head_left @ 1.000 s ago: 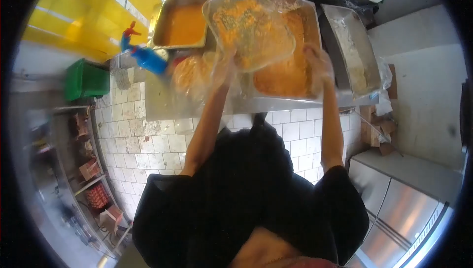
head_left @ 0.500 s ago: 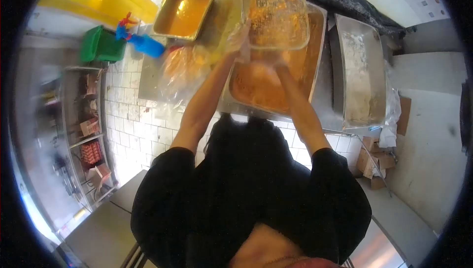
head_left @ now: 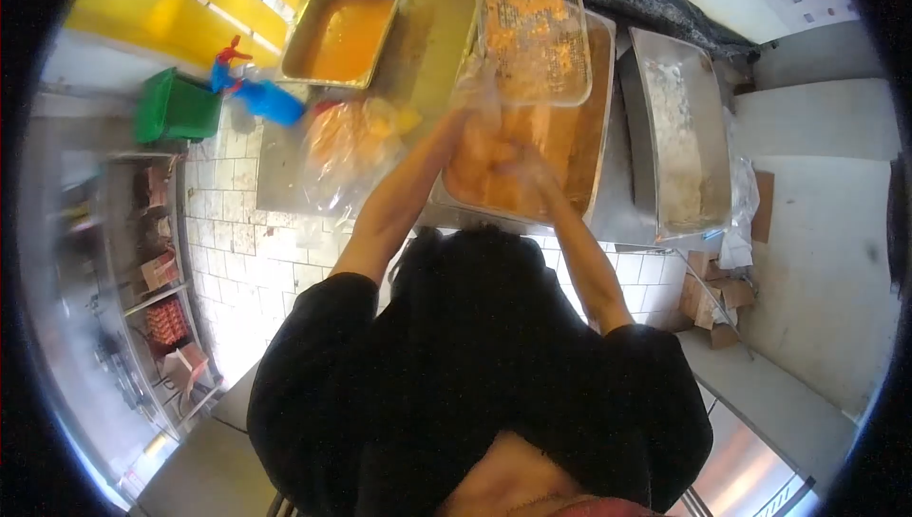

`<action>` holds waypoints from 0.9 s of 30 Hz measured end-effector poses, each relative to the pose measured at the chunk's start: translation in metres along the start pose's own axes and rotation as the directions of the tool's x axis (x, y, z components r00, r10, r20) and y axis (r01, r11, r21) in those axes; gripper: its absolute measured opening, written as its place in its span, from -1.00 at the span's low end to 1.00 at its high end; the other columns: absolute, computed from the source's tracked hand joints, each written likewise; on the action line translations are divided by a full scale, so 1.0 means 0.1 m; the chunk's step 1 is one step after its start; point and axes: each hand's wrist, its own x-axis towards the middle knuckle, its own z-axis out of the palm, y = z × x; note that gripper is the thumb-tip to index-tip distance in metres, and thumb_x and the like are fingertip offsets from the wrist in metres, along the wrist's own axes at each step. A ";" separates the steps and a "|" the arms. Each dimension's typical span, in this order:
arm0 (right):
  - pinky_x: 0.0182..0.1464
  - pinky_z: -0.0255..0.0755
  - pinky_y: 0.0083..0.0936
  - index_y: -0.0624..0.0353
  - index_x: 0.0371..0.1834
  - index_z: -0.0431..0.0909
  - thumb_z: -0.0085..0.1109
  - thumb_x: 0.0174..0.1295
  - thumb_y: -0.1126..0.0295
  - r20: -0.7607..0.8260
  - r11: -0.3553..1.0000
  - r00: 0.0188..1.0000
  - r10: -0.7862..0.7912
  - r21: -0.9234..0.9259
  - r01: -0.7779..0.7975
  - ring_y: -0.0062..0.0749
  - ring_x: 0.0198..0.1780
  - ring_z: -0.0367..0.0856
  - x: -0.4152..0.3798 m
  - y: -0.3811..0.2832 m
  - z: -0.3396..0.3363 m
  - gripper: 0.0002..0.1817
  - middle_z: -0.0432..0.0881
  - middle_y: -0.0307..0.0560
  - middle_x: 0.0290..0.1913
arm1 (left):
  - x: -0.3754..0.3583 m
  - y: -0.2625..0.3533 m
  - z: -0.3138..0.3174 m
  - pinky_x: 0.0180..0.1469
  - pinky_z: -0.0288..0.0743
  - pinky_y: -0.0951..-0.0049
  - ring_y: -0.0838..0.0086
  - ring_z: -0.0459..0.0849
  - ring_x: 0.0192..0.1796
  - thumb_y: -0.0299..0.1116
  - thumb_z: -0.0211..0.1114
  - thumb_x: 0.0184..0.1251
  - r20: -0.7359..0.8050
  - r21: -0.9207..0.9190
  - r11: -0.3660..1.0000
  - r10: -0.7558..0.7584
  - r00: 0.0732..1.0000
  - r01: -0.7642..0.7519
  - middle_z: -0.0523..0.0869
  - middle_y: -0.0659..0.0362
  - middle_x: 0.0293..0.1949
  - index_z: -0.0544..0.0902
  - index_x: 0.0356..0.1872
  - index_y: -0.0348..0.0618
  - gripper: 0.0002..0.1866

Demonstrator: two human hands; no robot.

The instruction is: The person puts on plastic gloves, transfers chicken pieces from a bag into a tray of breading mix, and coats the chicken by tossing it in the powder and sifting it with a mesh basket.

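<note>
A wire mesh basket (head_left: 533,94) holding orange bits rests over the back of a large tray (head_left: 600,128) coated in orange. My left hand (head_left: 475,94), seemingly in a clear glove, is at the basket's left front corner; its fingers are blurred. Over the orange contents of the tray, just in front of the basket, is my right hand (head_left: 522,168), smeared by motion. What it holds, if anything, cannot be made out. A clear plastic bag (head_left: 347,142) with orange pieces lies left of the tray.
A metal pan of orange liquid (head_left: 344,37) stands at the back left. Beside it are a blue spray bottle (head_left: 268,102) and a green bin (head_left: 176,109). A long metal container with whitish residue (head_left: 682,132) is on the right. Boxes (head_left: 717,299) lie below.
The basket appears slightly lower and tilted differently. My right hand has moved slightly down and left over the tray. The whole view has shifted a little.
</note>
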 end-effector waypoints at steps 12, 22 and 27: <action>0.19 0.42 -0.29 0.08 0.25 0.45 0.16 0.26 -0.01 -0.604 0.957 0.768 -0.213 -0.289 0.038 -0.11 0.15 0.53 -0.01 -1.03 -1.45 -0.42 0.58 0.11 0.11 | -0.02 0.25 -0.12 0.33 0.30 0.04 -0.01 0.29 0.40 -0.08 0.18 0.31 0.087 0.217 0.972 0.072 0.994 -0.089 0.13 -0.18 0.46 0.02 0.51 -0.05 -0.18; 0.13 0.43 -0.37 0.24 0.10 0.56 -0.02 0.40 0.23 -0.231 0.966 0.973 0.027 -0.244 -0.085 -0.23 0.09 0.60 0.07 0.45 -0.71 -0.63 0.63 0.00 0.10 | 0.32 -0.18 0.05 0.29 0.32 0.06 0.05 0.36 0.34 0.05 0.25 0.20 0.103 0.184 0.973 0.118 0.988 -0.136 0.35 -0.15 0.33 0.01 0.50 -0.18 -0.05; 0.15 0.41 -0.38 0.23 0.13 0.54 -0.01 0.41 0.23 -0.306 0.998 0.950 0.058 -0.018 -0.066 -0.24 0.11 0.58 0.66 0.51 -0.54 -0.62 0.61 -0.01 0.12 | 0.94 -0.97 1.12 0.30 0.31 0.10 0.10 0.40 0.29 0.27 0.29 0.08 -0.348 0.582 0.784 0.480 0.805 -0.216 0.42 -0.15 0.27 0.04 0.50 -0.21 0.10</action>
